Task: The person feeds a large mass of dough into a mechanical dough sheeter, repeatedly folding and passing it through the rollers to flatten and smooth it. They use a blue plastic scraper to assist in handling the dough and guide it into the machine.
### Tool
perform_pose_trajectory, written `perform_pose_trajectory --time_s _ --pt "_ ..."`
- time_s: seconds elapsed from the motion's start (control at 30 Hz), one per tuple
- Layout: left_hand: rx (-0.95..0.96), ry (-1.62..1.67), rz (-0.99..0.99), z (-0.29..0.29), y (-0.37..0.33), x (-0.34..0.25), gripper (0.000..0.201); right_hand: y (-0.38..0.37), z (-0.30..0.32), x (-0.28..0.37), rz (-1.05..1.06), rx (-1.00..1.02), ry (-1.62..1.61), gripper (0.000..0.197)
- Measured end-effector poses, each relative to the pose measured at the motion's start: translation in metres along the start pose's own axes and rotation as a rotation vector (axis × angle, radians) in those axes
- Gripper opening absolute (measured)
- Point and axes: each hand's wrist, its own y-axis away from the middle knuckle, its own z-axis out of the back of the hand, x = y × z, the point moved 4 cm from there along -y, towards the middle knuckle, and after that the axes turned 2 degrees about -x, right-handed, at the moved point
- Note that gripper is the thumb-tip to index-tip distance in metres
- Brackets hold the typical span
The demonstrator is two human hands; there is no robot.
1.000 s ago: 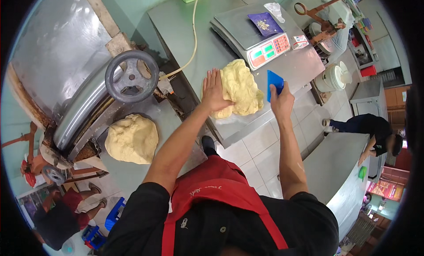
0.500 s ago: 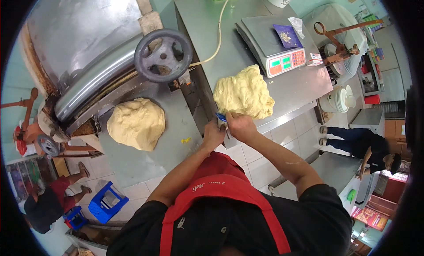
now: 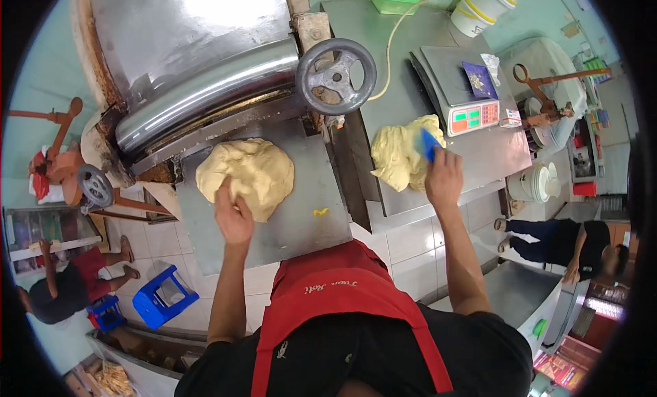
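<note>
On the metal shelf in front of the roller lies a large pale dough mass [image 3: 263, 174]. My left hand [image 3: 234, 215] reaches its near edge, fingers apart and fingertips against the surface. In my right hand [image 3: 445, 181] is a blue dough scraper [image 3: 430, 144], held over the right part of a yellower dough lump [image 3: 393, 157]. That lump lies on the steel table to the right, its surface uneven and folded. The scraper hides part of it, so I cannot tell whether its blade touches the dough.
Behind the left dough are a steel roller [image 3: 212, 89] and a grey handwheel [image 3: 336, 77]. A digital scale [image 3: 472, 116] with a purple packet [image 3: 479, 81] stands behind the right lump. A yellow scrap [image 3: 321, 211] lies on the shelf. One person is far left, another far right.
My left hand has left the right-hand table edge and now touches the left dough. My right hand has moved the scraper rightward and up over the yellower lump, whose shape has changed.
</note>
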Motion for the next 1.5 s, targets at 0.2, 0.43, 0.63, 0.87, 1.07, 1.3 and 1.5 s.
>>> perform_pose_trajectory --time_s 0.2,0.43,0.63,0.87,1.07,1.3,1.5 --pt "0.469 -0.065 0.165 -0.006 0.015 0.105 0.062 -0.011 0.014 0.045 -0.013 0.025 0.029 0.065" --pt "-0.013 -0.049 0.309 0.001 0.039 0.14 0.093 -0.007 -0.095 0.188 -0.498 0.416 -0.987 0.046" --pt "0.069 0.466 0.965 -0.004 0.04 0.206 0.118 -0.047 -0.187 0.211 -0.94 0.456 -1.53 0.056" --pt "0.241 0.6 0.988 -0.028 0.017 0.19 0.108 -0.063 -0.189 0.198 -0.838 0.444 -1.094 0.061" --pt "-0.027 0.016 0.918 -0.068 0.014 0.21 0.099 -0.063 -0.175 0.197 -0.467 0.124 -0.643 0.058" --pt "-0.087 -0.051 1.057 -0.052 0.004 0.205 0.087 -0.003 -0.192 0.228 -0.733 0.579 -1.325 0.047" --pt "-0.03 0.75 1.05 -0.05 0.011 0.229 0.072 -0.001 -0.207 0.325 -0.635 1.123 -1.715 0.057"
